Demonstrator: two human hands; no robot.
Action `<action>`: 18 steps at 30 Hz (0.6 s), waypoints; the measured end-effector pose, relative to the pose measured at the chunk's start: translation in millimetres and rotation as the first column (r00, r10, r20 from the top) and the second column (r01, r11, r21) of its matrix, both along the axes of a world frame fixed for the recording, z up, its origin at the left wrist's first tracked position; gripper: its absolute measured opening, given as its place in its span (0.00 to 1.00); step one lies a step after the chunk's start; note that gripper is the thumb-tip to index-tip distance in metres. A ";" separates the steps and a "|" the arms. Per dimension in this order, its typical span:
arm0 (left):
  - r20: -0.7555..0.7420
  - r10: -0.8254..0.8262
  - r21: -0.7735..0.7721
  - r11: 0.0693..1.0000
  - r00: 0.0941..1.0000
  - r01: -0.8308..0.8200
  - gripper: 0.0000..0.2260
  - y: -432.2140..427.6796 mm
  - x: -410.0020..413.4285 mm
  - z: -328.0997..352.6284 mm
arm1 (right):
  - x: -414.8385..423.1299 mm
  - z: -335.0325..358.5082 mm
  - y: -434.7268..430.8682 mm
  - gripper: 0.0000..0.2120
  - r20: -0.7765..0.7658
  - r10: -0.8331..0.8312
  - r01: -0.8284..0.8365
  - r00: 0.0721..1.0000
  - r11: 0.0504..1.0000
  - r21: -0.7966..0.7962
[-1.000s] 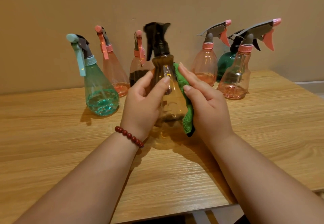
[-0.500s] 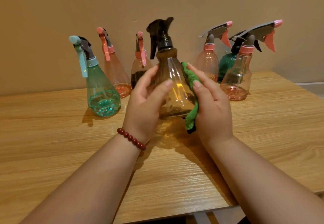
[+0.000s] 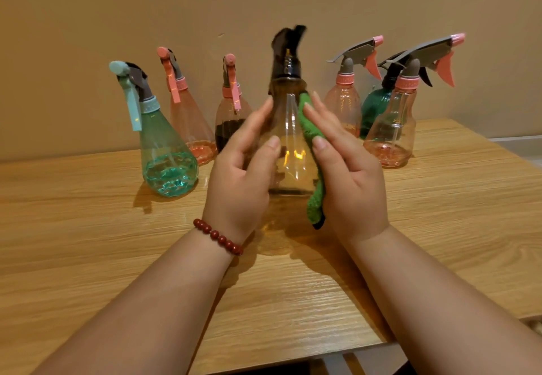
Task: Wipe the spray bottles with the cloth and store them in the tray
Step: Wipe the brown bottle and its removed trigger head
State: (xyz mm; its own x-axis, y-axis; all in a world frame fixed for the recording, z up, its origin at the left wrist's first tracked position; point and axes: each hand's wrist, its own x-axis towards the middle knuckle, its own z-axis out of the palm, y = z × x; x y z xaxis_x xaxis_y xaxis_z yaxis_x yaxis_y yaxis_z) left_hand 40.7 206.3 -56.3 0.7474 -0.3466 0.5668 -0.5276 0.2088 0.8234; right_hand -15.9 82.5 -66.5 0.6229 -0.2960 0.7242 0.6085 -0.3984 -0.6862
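We are in the wiping step. Our left hand [image 3: 243, 175] grips the amber spray bottle [image 3: 290, 140], raised just above the wooden table [image 3: 88, 242]. Our right hand [image 3: 349, 175], fingers straight, presses the green cloth [image 3: 315, 198] against its right side. Next: finish wiping, then locate the tray, which is not visible.

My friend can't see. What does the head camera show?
The left hand holds an amber spray bottle over a table while the right hand presses a green cloth against its side. Six more spray bottles stand behind.
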 end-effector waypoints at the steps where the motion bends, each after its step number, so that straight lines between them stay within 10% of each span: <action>1: 0.020 0.004 0.031 1.000 1.000 -0.005 0.22 -0.3 -1.3 -0.9 | -0.3 2.0 -1.2 0.17 -0.037 0.029 -0.026 0.999 0.998 0.061; 11: -0.074 0.112 -0.047 0.992 0.991 -0.115 0.21 5.1 12.2 2.1 | -2.3 -7.1 5.1 0.16 0.114 0.023 0.008 0.993 0.966 -0.258; 18: 0.034 0.009 0.086 0.996 0.999 -0.012 0.21 -0.3 0.2 -3.3 | -0.5 -0.4 -2.6 0.18 -0.019 0.032 -0.032 0.999 0.999 0.012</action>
